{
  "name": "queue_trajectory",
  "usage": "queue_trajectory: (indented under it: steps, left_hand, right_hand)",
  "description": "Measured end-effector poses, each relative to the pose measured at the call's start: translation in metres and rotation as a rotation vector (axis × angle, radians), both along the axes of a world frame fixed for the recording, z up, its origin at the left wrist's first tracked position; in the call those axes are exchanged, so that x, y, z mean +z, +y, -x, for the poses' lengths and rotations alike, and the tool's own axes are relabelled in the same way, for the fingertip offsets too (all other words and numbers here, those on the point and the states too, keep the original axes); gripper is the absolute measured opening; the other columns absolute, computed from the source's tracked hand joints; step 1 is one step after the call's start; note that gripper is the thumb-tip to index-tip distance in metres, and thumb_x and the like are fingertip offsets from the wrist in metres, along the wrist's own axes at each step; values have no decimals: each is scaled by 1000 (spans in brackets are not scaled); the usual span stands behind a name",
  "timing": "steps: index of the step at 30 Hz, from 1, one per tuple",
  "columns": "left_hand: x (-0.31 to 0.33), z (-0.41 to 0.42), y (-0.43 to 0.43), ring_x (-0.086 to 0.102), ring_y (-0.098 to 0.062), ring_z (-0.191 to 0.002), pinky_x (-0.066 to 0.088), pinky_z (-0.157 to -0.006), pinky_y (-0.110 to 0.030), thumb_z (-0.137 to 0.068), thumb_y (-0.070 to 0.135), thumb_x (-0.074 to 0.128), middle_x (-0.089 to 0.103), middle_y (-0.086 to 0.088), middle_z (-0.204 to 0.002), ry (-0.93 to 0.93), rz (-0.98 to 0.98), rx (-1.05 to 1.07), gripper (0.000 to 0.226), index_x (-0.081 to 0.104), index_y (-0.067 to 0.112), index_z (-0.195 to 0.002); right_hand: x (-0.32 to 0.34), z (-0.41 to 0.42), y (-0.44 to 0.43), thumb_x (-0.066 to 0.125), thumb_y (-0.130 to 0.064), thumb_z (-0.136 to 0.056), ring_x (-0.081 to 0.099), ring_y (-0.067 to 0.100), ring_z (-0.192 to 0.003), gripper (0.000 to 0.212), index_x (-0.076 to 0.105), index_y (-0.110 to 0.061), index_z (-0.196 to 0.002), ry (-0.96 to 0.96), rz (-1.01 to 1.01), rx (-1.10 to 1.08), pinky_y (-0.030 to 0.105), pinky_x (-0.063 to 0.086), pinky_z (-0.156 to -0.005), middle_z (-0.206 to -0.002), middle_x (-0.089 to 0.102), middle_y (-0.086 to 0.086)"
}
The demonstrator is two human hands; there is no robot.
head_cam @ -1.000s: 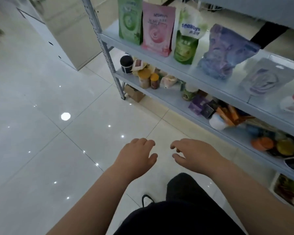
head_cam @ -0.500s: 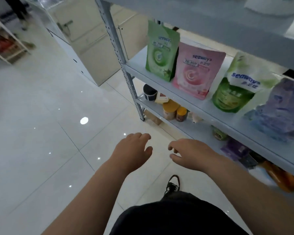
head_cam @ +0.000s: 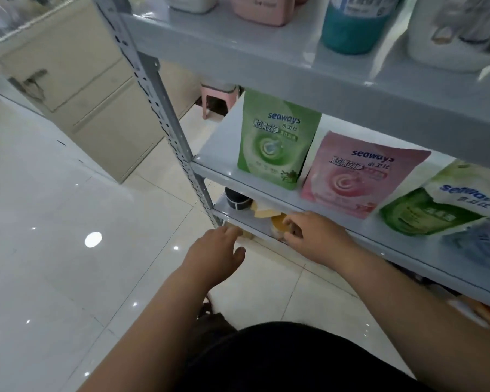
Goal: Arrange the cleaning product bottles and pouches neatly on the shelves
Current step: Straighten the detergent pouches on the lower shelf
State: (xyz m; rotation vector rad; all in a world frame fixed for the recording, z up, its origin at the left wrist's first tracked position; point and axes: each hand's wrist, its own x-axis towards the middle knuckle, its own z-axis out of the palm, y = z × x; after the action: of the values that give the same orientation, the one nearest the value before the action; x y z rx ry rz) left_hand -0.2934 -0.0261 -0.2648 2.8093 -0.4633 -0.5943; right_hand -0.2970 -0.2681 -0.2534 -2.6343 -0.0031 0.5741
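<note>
The head view is the only one, and both hands in it are empty. The left hand (head_cam: 215, 253) is released, its fingers relaxed and a little spread, over the floor just before the shelf post (head_cam: 165, 108). The right hand (head_cam: 314, 239) has loosely bent fingers and grasps nothing. It is at the front edge of the middle shelf (head_cam: 218, 142), near an orange-lidded jar (head_cam: 277, 222) one level lower (whether it touches the jar, one cannot tell).

On the middle shelf a green pouch (head_cam: 275, 140) and a pink pouch (head_cam: 357, 176) stand upright side by side. Next to them a green-and-white pouch (head_cam: 441, 207) leans over. A pink bottle (head_cam: 260, 9) and a teal bottle (head_cam: 354, 24) stand on the upper shelf (head_cam: 238, 52).

The pouches look soft and stand close to the front edge, so a rising right forearm could probably knock the pink one down. The leaning pouch may slide off if pulled only by its top. The upper shelf hangs low, and a lifted pouch could strike it.
</note>
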Motion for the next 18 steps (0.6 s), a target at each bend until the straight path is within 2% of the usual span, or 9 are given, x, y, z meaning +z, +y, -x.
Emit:
queue_trajectory:
  steps: [3, 5, 9, 12, 15, 18]
  left_hand:
    - [-5, -62, 25, 55, -25, -118, 51, -92, -40, -99, 41, 49, 59, 0, -129, -4, -18, -152, 42, 49, 27, -138]
    - [-4, -93, 38, 57, -26, -115, 53, -90, -40, -98, 40, 51, 59, -2, -126, -8, -26, -238, 42, 49, 25, -137]
    - [-8, -143, 54, 54, -30, -117, 52, -90, -42, -94, 36, 57, 56, -6, -128, -13, -3, -334, 47, 49, 20, -137]
    - [-17, -176, 54, 51, -35, -124, 49, -95, -43, -89, 29, 65, 52, -12, -138, -45, 58, -341, 60, 47, 15, -144]
    - [-30, -204, 46, 45, -40, -133, 42, -106, -45, -86, 25, 69, 43, -21, -149, -95, -5, -380, 71, 42, 12, -149]
    - [-48, -225, 44, 28, -40, -144, 32, -117, -48, -85, 32, 68, 29, -20, -158, -85, -144, -425, 79, 32, 17, -154]
  right_hand:
    - [3, -27, 25, 57, -33, -94, 62, 19, -96, 30, 59, -26, -123, -17, -60, -256, 34, 52, -80, -101, 62, -8]
    - [7, -41, 43, 57, -28, -93, 61, 19, -95, 40, 55, -24, -133, -29, -106, -398, 35, 52, -83, -98, 63, -9]
    - [5, -65, 69, 61, -27, -95, 63, 21, -96, 75, 23, -22, -159, -58, -206, -633, 36, 52, -85, -101, 64, -4]
    - [-5, -82, 75, 62, -30, -94, 63, 23, -100, 89, 4, -29, -161, -119, -257, -780, 37, 52, -87, -115, 60, 1]
    - [-13, -93, 75, 63, -25, -92, 63, 21, -94, 92, 2, -30, -160, -204, -293, -843, 40, 55, -83, -99, 58, -7]
    - [-23, -103, 70, 65, -23, -89, 65, 19, -93, 83, 17, -18, -157, -191, -391, -956, 44, 57, -86, -93, 61, -13]
